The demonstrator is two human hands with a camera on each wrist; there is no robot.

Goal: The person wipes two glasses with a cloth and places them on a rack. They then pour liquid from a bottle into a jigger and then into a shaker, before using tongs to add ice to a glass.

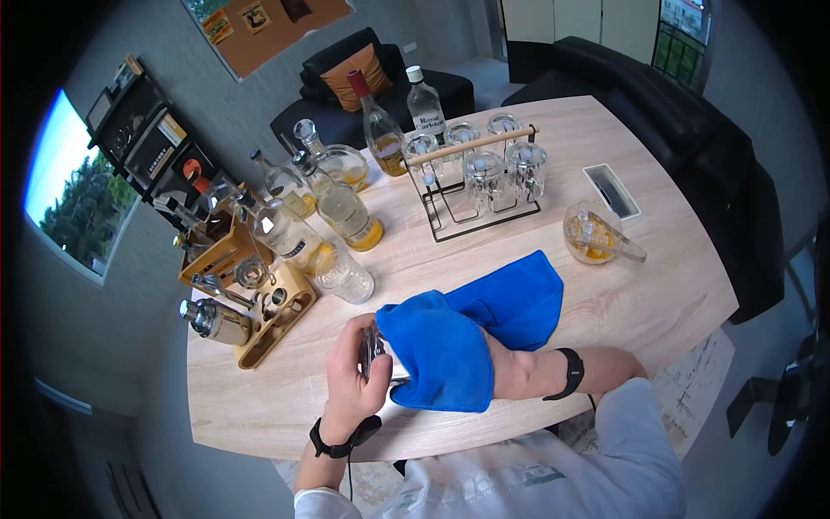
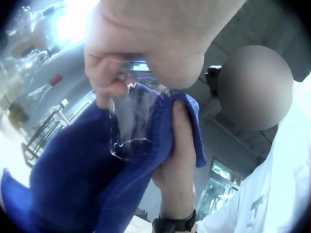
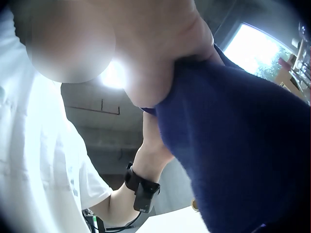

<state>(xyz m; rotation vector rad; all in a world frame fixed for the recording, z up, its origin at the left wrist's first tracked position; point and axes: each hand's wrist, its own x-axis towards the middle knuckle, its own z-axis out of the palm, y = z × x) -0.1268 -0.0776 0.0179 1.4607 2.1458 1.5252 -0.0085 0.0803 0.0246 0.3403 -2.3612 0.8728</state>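
The left hand (image 1: pixel 353 368) grips one end of a clear drinking glass (image 2: pixel 132 116), its fingers and thumb curled round the wall. The right hand (image 1: pixel 512 363) goes in under a blue cloth (image 1: pixel 450 355); its thumb shows along the cloth in the left wrist view, but the other fingers are hidden, so I cannot tell how tightly they close. The glass is thus between the two hands, in front of the person's body, and in the head view its long axis seems to run roughly crosswise, from the left palm into the cloth. The left hand is the nearer one, touching the glass directly; which end is the mouth, I cannot tell. The cloth's loose end spreads to the right over the worktop (image 1: pixel 251 398). Just beyond the left hand stands a patterned mixing glass (image 1: pixel 347 277). Farther ahead and somewhat right is a glass rack (image 1: pixel 471 146) with upturned glasses, its long side also crosswise; a bowl (image 1: pixel 571 229) with tongs (image 1: pixel 635 251) is to its right.
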